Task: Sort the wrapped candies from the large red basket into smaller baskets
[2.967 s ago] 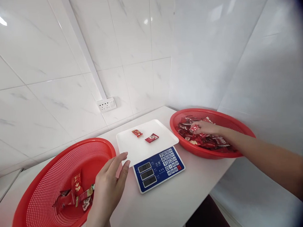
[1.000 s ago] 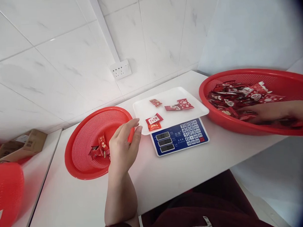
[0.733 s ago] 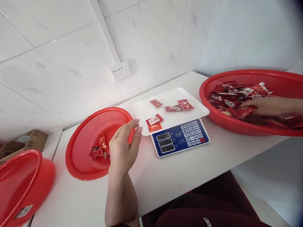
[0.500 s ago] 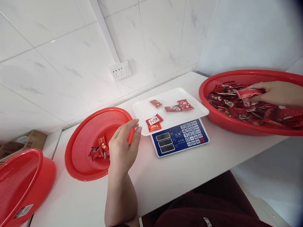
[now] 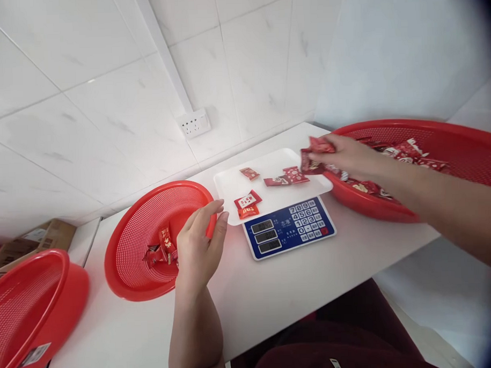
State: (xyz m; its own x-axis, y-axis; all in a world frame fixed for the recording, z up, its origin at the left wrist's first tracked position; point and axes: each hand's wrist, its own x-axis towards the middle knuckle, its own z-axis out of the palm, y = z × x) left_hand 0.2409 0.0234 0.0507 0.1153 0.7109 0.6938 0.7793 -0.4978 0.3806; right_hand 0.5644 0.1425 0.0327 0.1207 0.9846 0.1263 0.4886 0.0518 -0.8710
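My right hand (image 5: 343, 156) is closed on a few red candy packets (image 5: 315, 153) and hovers over the right end of the white scale tray (image 5: 229, 192). Several red packets lie on that tray, one pair (image 5: 247, 204) near its front left. The blue-faced scale (image 5: 289, 228) sits under the tray. My left hand (image 5: 199, 249) rests open, fingers loosely curled and holding nothing, between the left red basket (image 5: 123, 274) and the tray's corner. That basket holds a few packets (image 5: 161, 248). The right red basket (image 5: 462, 155) is full of packets.
A third red basket (image 5: 28, 315) stands at the far left on a lower surface, with a cardboard box (image 5: 34, 242) behind it. A wall socket (image 5: 193, 123) sits on the tiled wall above the white table (image 5: 273, 290). The table's front edge is near my lap.
My right hand lifted out of the right basket with packets and moved left over the scale tray. My left hand stayed put. The view tilted down slightly.
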